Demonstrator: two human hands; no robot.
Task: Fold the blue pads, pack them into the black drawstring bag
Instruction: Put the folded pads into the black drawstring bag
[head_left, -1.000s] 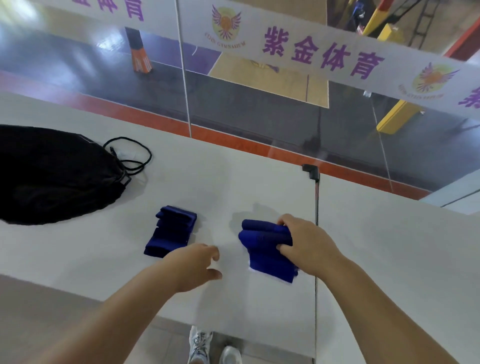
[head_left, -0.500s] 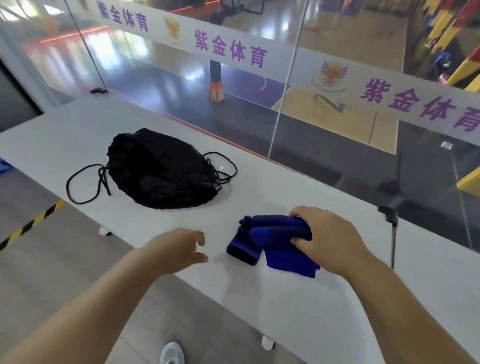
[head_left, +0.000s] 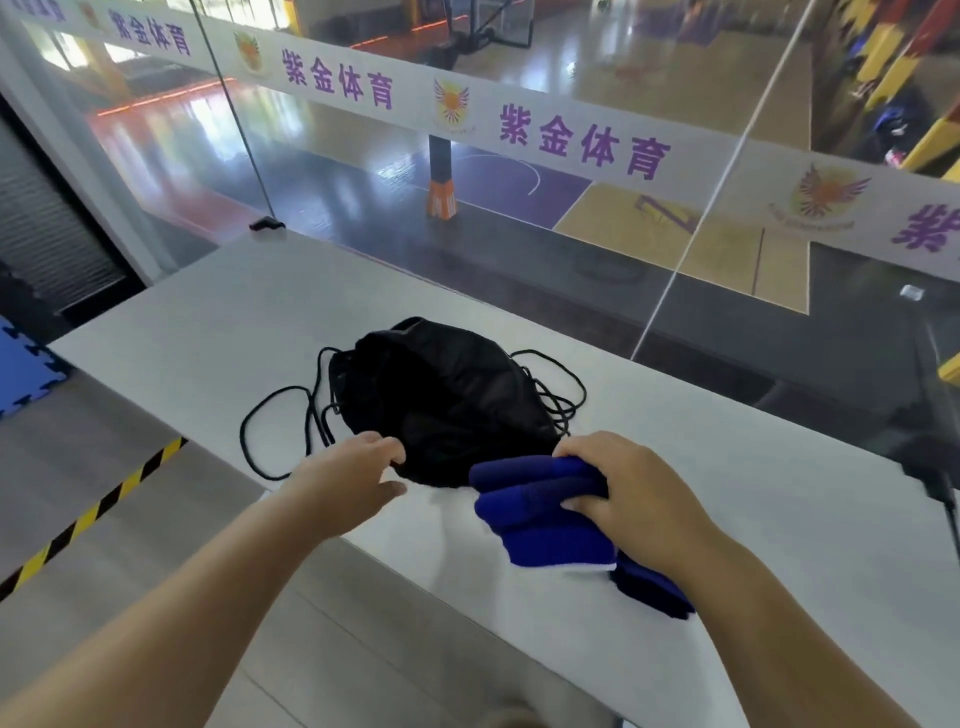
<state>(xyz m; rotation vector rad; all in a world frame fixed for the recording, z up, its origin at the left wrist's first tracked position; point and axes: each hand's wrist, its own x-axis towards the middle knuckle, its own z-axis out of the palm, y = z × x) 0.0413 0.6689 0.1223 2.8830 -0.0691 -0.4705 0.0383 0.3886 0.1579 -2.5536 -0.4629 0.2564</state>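
My right hand grips the folded blue pads in a stack just above the white table, right beside the near edge of the black drawstring bag. The bag lies flat in the middle of the table, its black cords looping out to the left and right. My left hand reaches to the bag's near left edge, fingers loosely curled and touching or nearly touching the fabric; I cannot tell if it pinches it.
A glass wall with a white banner of purple characters runs along the table's far edge. Beyond it lies a sports court. The floor at left has yellow-black tape and a blue foam mat.
My right hand gathered both pads into one stack and carried them left to the bag. My left hand moved from the table's front up to the bag's near edge. The view swung left.
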